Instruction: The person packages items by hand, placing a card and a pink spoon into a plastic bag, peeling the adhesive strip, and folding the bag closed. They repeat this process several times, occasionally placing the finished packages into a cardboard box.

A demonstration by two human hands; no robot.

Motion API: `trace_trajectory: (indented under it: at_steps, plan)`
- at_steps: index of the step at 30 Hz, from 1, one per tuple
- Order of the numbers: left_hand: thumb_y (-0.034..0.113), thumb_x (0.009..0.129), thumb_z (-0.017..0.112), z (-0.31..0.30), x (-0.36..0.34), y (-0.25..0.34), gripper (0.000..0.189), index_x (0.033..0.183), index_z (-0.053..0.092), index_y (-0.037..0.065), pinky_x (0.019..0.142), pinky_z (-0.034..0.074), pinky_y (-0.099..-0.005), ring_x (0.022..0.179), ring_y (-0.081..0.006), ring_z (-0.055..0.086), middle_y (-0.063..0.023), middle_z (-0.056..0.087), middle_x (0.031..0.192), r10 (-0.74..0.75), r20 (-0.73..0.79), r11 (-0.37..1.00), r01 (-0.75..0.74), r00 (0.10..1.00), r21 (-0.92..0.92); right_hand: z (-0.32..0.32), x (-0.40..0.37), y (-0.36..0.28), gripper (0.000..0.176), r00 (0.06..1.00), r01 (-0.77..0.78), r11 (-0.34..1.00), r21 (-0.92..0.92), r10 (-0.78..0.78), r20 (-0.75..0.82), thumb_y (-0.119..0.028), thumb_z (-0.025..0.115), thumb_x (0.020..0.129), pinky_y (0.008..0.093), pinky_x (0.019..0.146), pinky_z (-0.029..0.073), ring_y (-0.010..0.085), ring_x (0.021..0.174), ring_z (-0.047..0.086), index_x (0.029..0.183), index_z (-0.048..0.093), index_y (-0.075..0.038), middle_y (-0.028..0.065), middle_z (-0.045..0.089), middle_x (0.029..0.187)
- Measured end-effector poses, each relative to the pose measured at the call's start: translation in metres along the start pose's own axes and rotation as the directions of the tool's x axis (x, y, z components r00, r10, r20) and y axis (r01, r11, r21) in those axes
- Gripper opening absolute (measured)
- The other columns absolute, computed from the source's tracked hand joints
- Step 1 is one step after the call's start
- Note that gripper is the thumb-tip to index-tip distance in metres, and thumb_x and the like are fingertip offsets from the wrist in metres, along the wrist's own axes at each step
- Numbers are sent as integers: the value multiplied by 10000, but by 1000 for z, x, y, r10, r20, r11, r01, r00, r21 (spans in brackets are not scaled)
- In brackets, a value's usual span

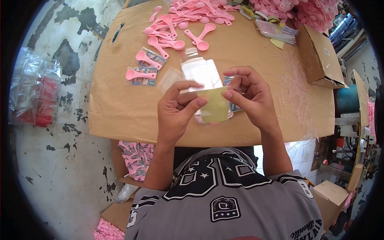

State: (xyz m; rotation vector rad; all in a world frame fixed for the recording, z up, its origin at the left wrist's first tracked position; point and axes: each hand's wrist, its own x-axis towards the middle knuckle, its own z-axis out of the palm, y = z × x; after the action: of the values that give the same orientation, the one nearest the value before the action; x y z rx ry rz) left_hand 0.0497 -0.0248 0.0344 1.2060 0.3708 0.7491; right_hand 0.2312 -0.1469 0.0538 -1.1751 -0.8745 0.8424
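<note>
My left hand [179, 107] pinches the left upper edge of a yellowish-green card [215, 106], which seems to be in a clear sleeve. At the card's right upper corner is my right hand [250, 96], thumb and fingers closed on it. Beneath and beyond my hands lie a stack of clear plastic bags [199, 71] and a blue printed card [235, 107], partly covered by my right hand. To the left, two pink spoons [141, 75] rest on printed cards in clear bags.
Loose pink spoons [200, 10] are heaped at the table's [116, 108] far side, with a pen [118, 32] at the left. An open cardboard box [318, 56] stands at the right, near tape rolls [262, 16]. Below the table is a box of packed spoons [137, 160].
</note>
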Motion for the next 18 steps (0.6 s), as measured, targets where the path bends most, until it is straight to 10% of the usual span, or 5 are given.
trace_trajectory:
  at_steps: [5, 10, 13, 18]
  plan:
    - [-71, 964, 714, -11, -10, 11, 414, 1369, 643, -27, 873, 573, -248, 1037, -140, 735, -136, 786, 1077, 38, 12, 996, -39, 999, 83, -3, -4, -2, 293, 1000, 20, 995, -101, -18, 14, -5, 743, 961, 197, 769, 496, 48, 887, 663, 1243, 663, -8, 2, 702, 1010]
    - [-94, 939, 691, -76, 3, 40, 285, 1206, 730, -1, 998, 572, -375, 1125, -226, 744, -118, 778, 1205, 635, 66, 507, -479, 770, 717, -34, -6, -23, 166, 963, 124, 948, -293, -186, -196, -63, 708, 1006, 208, 789, 505, 60, 916, 666, 1157, 700, 5, 6, 716, 1012]
    - [-44, 924, 722, -117, 9, 58, 272, 1189, 737, 17, 1085, 513, -413, 1231, -283, 702, -143, 750, 1276, 625, 157, 249, -386, 764, 888, -47, -12, -37, 186, 952, 22, 846, -533, -181, -248, -136, 723, 1007, 232, 740, 492, 68, 847, 621, 1137, 707, -5, 11, 715, 1012]
    - [123, 911, 780, -102, -4, 36, 277, 1174, 722, 57, 986, 504, -432, 1117, -305, 663, -142, 710, 1187, 402, 23, 329, -167, 916, 929, -60, -20, -23, 297, 961, -103, 454, -885, -185, -207, -252, 789, 945, 316, 691, 471, 163, 764, 558, 1125, 711, -29, 61, 673, 971]
